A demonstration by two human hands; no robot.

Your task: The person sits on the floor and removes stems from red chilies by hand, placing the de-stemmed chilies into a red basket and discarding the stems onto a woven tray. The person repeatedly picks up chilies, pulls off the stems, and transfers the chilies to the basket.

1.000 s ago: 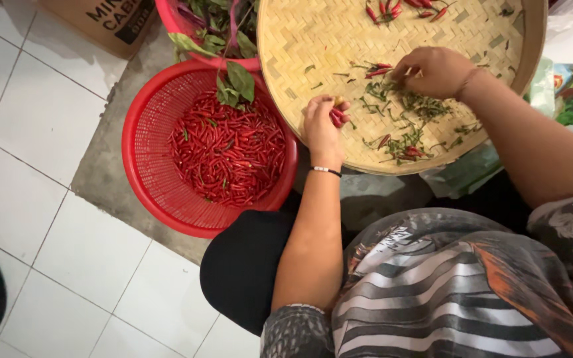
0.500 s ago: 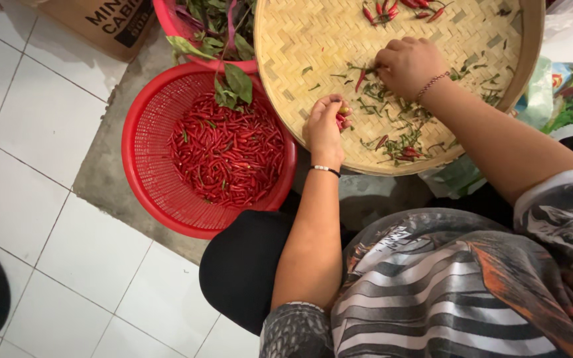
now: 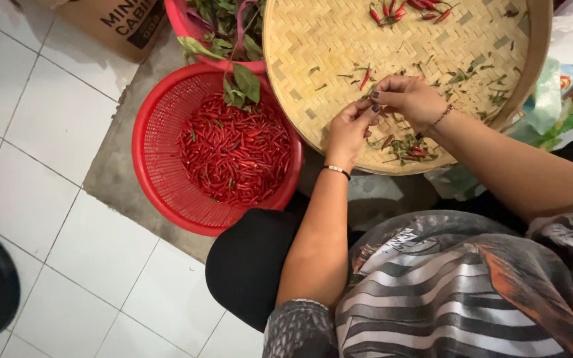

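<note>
Both hands have come together over the round woven bamboo tray (image 3: pixel 313 59): a second ago the left hand (image 3: pixel 349 129) lay at the tray's near-left rim and the right hand (image 3: pixel 409 99) picked among the scraps further in, whereas now their fingertips meet at the middle of the tray, pinched on something small between them. It is most likely one of the red chillies, but the fingers hide it, so I cannot tell for sure. That closing-in reads as a chilli being stripped of its stem, one pod at a time. Green stems and scraps (image 3: pixel 409 147) lie heaped on the tray just near of the right hand, a single chilli (image 3: pixel 365 79) lies just beyond the hands, and a small cluster of unpicked chillies (image 3: pixel 402 10) sits at the tray's far edge. The red plastic basket (image 3: pixel 160 166) stands on the floor touching the tray's left side and holds a thick layer of cleaned chillies (image 3: pixel 233 149), with leafy greens (image 3: pixel 240 86) spilling over its far rim from a pink tub (image 3: pixel 180 20) behind. At the far left of the tiled floor (image 3: pixel 54 119) a brown cardboard box (image 3: pixel 111 26) shows dark printed lettering; at the right edge lie clear plastic bags (image 3: pixel 548 99) with green and red printing.
</note>
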